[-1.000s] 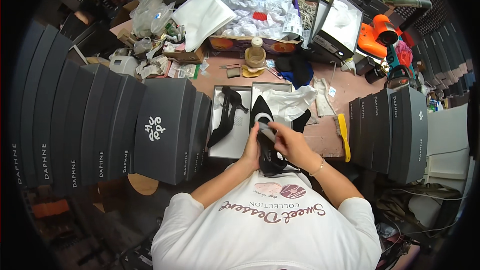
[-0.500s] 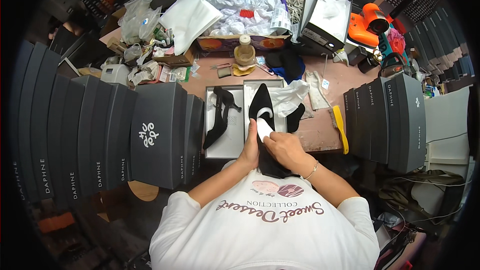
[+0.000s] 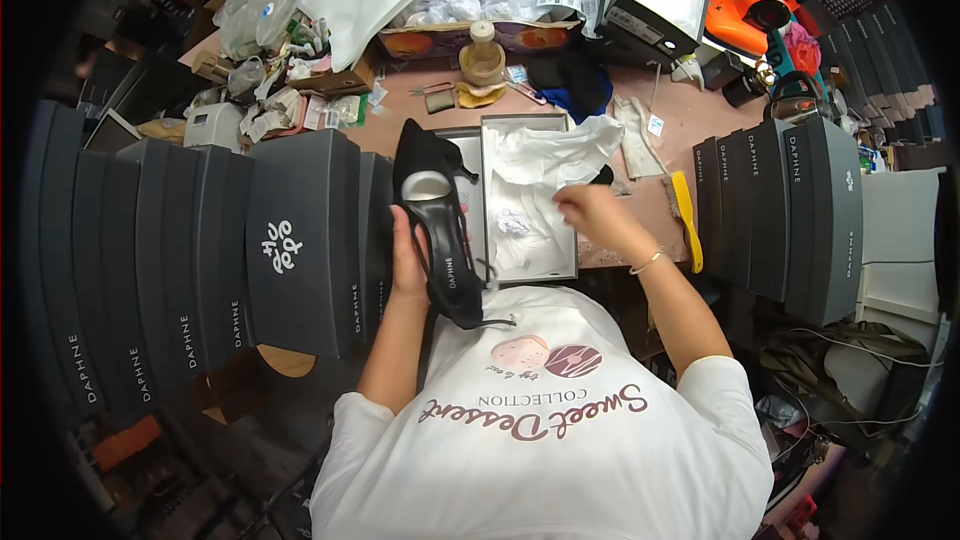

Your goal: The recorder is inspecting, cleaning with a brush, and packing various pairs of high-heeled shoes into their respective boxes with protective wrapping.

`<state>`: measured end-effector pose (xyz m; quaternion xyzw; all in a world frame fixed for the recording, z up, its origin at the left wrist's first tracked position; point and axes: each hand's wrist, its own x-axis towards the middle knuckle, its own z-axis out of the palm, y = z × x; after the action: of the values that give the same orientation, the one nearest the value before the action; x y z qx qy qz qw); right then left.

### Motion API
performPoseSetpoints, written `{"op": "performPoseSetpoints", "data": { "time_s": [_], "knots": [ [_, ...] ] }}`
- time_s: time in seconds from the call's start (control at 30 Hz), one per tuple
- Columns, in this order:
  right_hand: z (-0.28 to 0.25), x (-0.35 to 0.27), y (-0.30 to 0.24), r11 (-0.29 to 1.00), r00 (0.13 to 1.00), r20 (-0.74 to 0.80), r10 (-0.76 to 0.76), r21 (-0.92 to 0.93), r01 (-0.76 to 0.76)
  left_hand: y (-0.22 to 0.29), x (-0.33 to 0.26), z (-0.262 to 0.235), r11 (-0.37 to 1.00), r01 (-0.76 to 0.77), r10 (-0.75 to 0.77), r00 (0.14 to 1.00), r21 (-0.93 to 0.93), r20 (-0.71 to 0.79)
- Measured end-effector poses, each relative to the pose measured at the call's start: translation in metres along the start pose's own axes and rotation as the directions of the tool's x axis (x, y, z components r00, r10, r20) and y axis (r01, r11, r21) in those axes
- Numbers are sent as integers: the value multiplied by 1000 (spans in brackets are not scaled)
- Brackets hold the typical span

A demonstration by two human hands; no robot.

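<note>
My left hand (image 3: 408,258) grips a black pointed high-heeled shoe (image 3: 448,240) by its side, toe pointing away and the insole facing up. White stuffing (image 3: 427,186) fills its toe opening, and a thin strap hangs near the heel. Behind it, the other black shoe (image 3: 462,158) lies mostly hidden in the left part of a shoebox. My right hand (image 3: 603,221) hovers over the right edge of the open box (image 3: 571,260), fingers curled together beside white tissue paper (image 3: 545,155). Whether anything is pinched in them does not show.
Stacked dark shoeboxes (image 3: 300,240) flank me at left, with more shoeboxes (image 3: 790,230) at right. A yellow-handled brush (image 3: 688,223) lies right of the box. Beyond stand a bottle (image 3: 482,55), a carton of crumpled paper (image 3: 470,40) and an orange device (image 3: 745,15).
My left hand has moved left with the shoe and tilted it. The right hand has let go of the white stuffing in the toe and moved right, over the box.
</note>
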<state>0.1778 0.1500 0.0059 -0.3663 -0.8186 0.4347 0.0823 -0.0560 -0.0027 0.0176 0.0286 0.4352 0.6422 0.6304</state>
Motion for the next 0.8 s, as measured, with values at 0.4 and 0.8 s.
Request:
{"op": "performPoseSetpoints", "data": {
  "time_s": [0.4, 0.8],
  "knots": [
    [44, 9, -21, 623, 964, 166, 209, 737, -262, -38, 0, -1, 990, 110, -112, 993, -84, -21],
    [51, 25, -56, 957, 913, -328, -244, -236, 171, -77, 13, 34, 993, 5, -13, 998, 115, 67]
  ]
}}
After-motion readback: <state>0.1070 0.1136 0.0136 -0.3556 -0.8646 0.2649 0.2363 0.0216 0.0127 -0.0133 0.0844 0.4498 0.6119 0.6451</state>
